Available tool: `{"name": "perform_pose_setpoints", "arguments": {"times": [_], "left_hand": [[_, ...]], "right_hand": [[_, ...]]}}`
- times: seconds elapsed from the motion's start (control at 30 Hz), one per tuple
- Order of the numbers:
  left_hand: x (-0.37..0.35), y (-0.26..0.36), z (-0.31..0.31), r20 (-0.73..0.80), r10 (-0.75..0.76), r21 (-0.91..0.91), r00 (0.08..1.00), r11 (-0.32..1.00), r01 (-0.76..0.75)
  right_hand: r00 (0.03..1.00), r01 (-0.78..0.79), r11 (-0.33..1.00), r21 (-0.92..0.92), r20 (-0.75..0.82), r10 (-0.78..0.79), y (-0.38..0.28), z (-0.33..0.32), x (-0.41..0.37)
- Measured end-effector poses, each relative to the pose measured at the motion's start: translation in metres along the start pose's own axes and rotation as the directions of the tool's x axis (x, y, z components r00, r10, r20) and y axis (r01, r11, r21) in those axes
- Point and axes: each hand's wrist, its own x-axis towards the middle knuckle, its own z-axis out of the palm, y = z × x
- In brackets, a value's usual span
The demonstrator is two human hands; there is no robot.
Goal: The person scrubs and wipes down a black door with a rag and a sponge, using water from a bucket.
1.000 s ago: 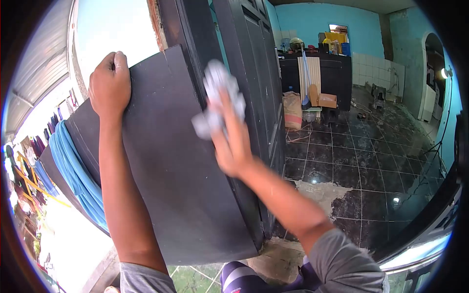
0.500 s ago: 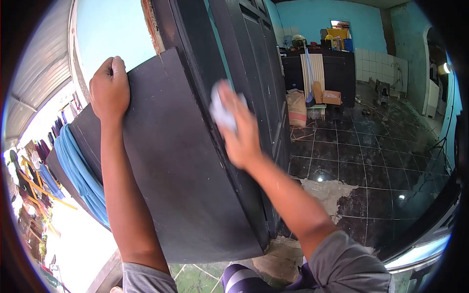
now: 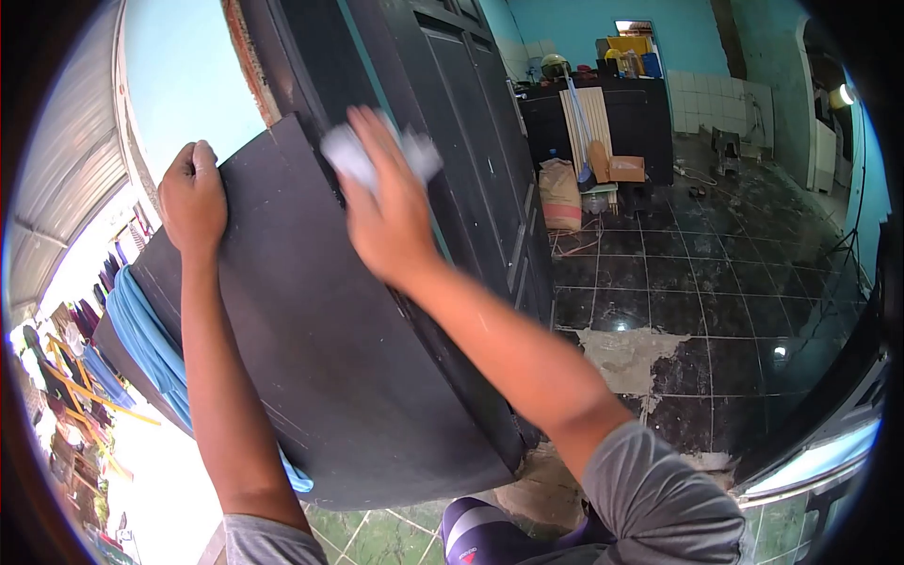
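My left hand (image 3: 194,202) is closed over the top edge of a black panel (image 3: 311,320) that slopes across the front. In my right hand (image 3: 381,221) is a crumpled white cloth (image 3: 348,158), blurred by motion and showing on both sides of the fingers. The cloth overlaps the dark door frame (image 3: 325,71) just beyond the panel's edge. Right of it stands a dark panelled door (image 3: 471,122). A blue cloth (image 3: 151,325) hangs over the panel's left side, partly behind my left forearm.
Dark floor tiles (image 3: 678,292) lie to the right, with a bare cement patch (image 3: 626,353). A sack (image 3: 560,193), a broom (image 3: 585,174) and a cardboard box (image 3: 626,169) stand by a black counter (image 3: 654,122). A lamp on a stand (image 3: 845,96) is far right.
My right hand has moved left and slightly up with the white cloth, toward the panel's upper corner. My left hand keeps its hold on the panel edge; the view has shifted a little.
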Motion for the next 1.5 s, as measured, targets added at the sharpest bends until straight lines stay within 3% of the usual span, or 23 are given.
{"name": "perform_pose_setpoints", "arguments": {"times": [0.1, 0.17, 0.2, 0.23, 0.33, 0.4, 0.43, 0.53, 0.6, 0.63, 0.67, 0.7, 0.73, 0.77, 0.83, 0.93, 1.07, 1.17, 1.27, 1.33, 1.4, 1.47, 1.5], "left_hand": [[0.002, 0.002, -0.003, 0.039, -0.032, 0.023, 0.999, 0.999, 0.031], [0.000, -0.002, -0.002, 0.043, -0.036, 0.031, 0.998, 0.999, 0.035], [0.000, -0.002, -0.001, 0.043, -0.039, 0.036, 0.998, 0.999, 0.037], [0.002, -0.003, -0.001, 0.039, -0.039, 0.040, 0.998, 0.998, 0.038], [-0.002, 0.006, -0.004, 0.035, -0.087, 0.060, 0.996, 0.995, 0.085], [-0.005, 0.010, -0.006, 0.022, -0.102, 0.064, 0.995, 0.993, 0.100], [-0.006, 0.009, -0.005, 0.011, -0.103, 0.075, 0.995, 0.992, 0.102], [-0.006, 0.013, -0.006, -0.023, -0.102, 0.069, 0.995, 0.992, 0.104], [-0.008, 0.014, -0.007, -0.015, -0.113, 0.042, 0.994, 0.993, 0.113], [-0.009, 0.012, -0.005, -0.032, -0.094, 0.030, 0.995, 0.995, 0.095], [-0.011, 0.011, -0.006, -0.022, -0.093, 0.018, 0.995, 0.995, 0.093], [-0.010, 0.010, -0.006, -0.019, -0.089, 0.004, 0.996, 0.996, 0.089], [-0.009, 0.010, -0.007, -0.019, -0.085, -0.008, 0.996, 0.996, 0.084], [-0.008, 0.010, -0.008, 0.028, -0.114, 0.006, 0.993, 0.993, 0.114], [-0.005, 0.011, -0.013, 0.121, -0.174, 0.042, 0.977, 0.985, 0.170], [-0.006, 0.009, -0.010, 0.059, -0.137, 0.009, 0.989, 0.991, 0.137], [-0.006, 0.011, -0.010, 0.041, -0.138, 0.000, 0.990, 0.990, 0.138], [-0.004, 0.010, -0.013, 0.066, -0.127, 0.038, 0.990, 0.992, 0.124], [-0.005, 0.001, -0.003, -0.010, -0.096, 0.046, 0.995, 0.994, 0.097], [-0.002, -0.002, 0.000, -0.022, -0.097, 0.062, 0.995, 0.993, 0.098], [0.000, -0.009, 0.003, -0.037, -0.073, 0.067, 0.997, 0.995, 0.075], [0.010, -0.020, 0.000, 0.062, -0.045, 0.094, 0.997, 0.995, 0.039], [0.011, -0.026, 0.004, -0.011, -0.011, 0.072, 1.000, 0.997, 0.011]], "right_hand": [[0.992, 0.102, 0.984, 0.145, 0.060, -0.112, 0.013, 0.034, 0.100], [0.992, 0.096, 0.995, 0.011, 0.077, -0.097, 0.016, 0.024, 0.080], [0.992, 0.094, 0.994, -0.056, 0.091, -0.089, 0.017, 0.014, 0.060], [0.995, 0.039, 0.999, 0.022, 0.095, -0.041, 0.030, 0.000, 0.020], [0.952, -0.238, 0.971, -0.029, 0.193, 0.239, 0.035, -0.074, -0.141], [0.850, -0.432, 0.880, -0.199, 0.237, 0.471, 0.025, -0.131, -0.266], [0.730, -0.537, 0.780, -0.322, 0.286, 0.621, 0.020, -0.161, -0.308], [0.619, -0.567, 0.775, -0.277, 0.478, 0.624, 0.032, -0.200, -0.286], [0.858, -0.210, 0.931, -0.299, 0.401, 0.322, 0.025, -0.161, -0.177], [0.903, -0.062, 0.968, -0.242, 0.400, 0.158, 0.025, -0.141, -0.115], [0.926, 0.170, 0.957, -0.236, 0.370, -0.073, 0.030, -0.123, -0.058], [0.918, 0.279, 0.946, -0.164, 0.335, -0.212, 0.039, -0.103, -0.001], [0.896, 0.404, 0.850, -0.339, 0.332, -0.294, 0.032, -0.086, 0.047], [0.886, 0.439, 0.819, -0.370, 0.327, -0.328, 0.039, -0.068, 0.089], [0.867, 0.493, 0.756, -0.432, 0.322, -0.381, 0.054, -0.046, 0.107], [0.862, 0.502, 0.689, -0.523, 0.370, -0.347, 0.080, -0.047, 0.057], [0.898, 0.325, 0.795, -0.513, 0.431, -0.089, 0.085, -0.122, -0.136], [0.818, 0.207, 0.840, -0.502, 0.560, 0.133, 0.100, -0.192, -0.284], [0.791, 0.269, 0.828, -0.492, 0.604, 0.102, 0.091, -0.181, -0.242], [0.845, 0.247, 0.823, -0.511, 0.529, 0.075, 0.089, -0.142, -0.157], [0.875, 0.396, 0.788, -0.472, 0.455, -0.167, 0.078, -0.093, -0.047], [0.895, 0.387, 0.774, -0.502, 0.408, -0.183, 0.076, -0.065, 0.025], [0.902, 0.387, 0.776, -0.497, 0.377, -0.209, 0.079, -0.057, 0.044]]}}
